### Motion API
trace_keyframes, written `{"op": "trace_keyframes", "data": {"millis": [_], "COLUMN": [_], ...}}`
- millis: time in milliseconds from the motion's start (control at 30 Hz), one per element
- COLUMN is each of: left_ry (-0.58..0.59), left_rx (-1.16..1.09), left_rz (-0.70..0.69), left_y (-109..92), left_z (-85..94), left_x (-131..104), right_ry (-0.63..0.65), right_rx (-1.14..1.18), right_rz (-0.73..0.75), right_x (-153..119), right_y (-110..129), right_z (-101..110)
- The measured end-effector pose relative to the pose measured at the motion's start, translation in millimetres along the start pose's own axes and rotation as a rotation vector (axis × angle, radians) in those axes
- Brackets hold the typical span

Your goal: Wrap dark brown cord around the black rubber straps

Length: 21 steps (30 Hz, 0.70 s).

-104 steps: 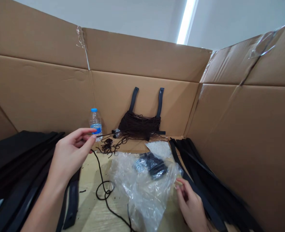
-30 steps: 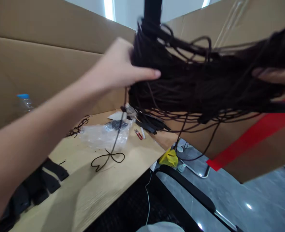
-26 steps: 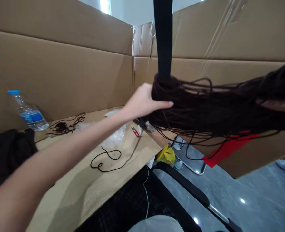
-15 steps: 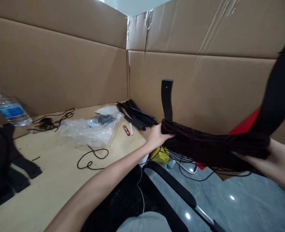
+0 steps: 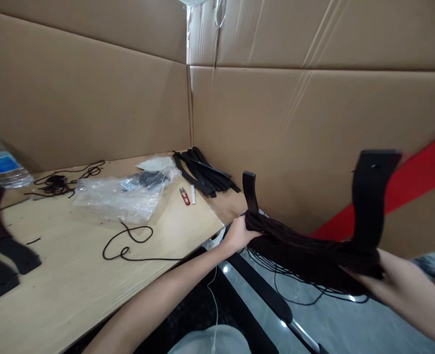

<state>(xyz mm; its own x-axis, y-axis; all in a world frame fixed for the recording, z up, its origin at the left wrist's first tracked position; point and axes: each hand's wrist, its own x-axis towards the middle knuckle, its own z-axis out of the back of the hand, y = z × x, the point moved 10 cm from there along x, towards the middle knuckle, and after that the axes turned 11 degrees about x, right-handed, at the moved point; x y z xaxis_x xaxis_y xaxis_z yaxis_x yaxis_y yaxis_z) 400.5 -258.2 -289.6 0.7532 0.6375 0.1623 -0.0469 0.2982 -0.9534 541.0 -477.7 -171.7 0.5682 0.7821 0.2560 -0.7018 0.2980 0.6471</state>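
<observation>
A thick bundle of dark cord [image 5: 302, 250], wound around a black strap, hangs between my hands over the floor. My left hand [image 5: 239, 235] grips its left end, where a strap end [image 5: 250, 191] with a flat tip stands up. At the right end my right hand [image 5: 382, 275] is closed on the bundle, partly hidden by it. A wider black strap end [image 5: 371, 196] rises there. Loose loops of cord sag beneath the bundle. On the table, a single cord [image 5: 129, 251] runs in a loose curl toward my left forearm.
The pale tabletop [image 5: 77, 275] holds a clear plastic bag [image 5: 117, 199], red snips [image 5: 184, 196], black strips [image 5: 206, 172], tangled cord [image 5: 57, 184], a water bottle [image 5: 3, 164] and black straps [image 5: 14, 255]. Cardboard walls [image 5: 295, 108] stand behind. A chair armrest [image 5: 262, 287] is below my hands.
The view has tilted down and turned slightly right. Both hands have lowered the bundle, and my right hand has come closer to my left. The strap ends sit lower.
</observation>
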Motion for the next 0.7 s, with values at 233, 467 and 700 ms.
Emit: {"op": "trace_keyframes", "data": {"millis": [233,467,700], "left_ry": [0.043,0.208,0.236], "left_rx": [0.098,0.175,0.218], "left_rz": [0.107,0.218,0.321], "left_y": [65.9,120.2,182.6], "left_z": [-10.8,-19.1,-24.0], "left_x": [5.1,6.5,20.2], "right_ry": [0.188,0.214,0.248], "right_rx": [0.04,0.167,0.247], "right_rz": [-0.058,-0.192,-0.267], "right_x": [-3.1,-5.3,-6.2], "right_y": [-33.6,-106.7,-159.9], "right_z": [-71.7,-138.9,-218.1]}}
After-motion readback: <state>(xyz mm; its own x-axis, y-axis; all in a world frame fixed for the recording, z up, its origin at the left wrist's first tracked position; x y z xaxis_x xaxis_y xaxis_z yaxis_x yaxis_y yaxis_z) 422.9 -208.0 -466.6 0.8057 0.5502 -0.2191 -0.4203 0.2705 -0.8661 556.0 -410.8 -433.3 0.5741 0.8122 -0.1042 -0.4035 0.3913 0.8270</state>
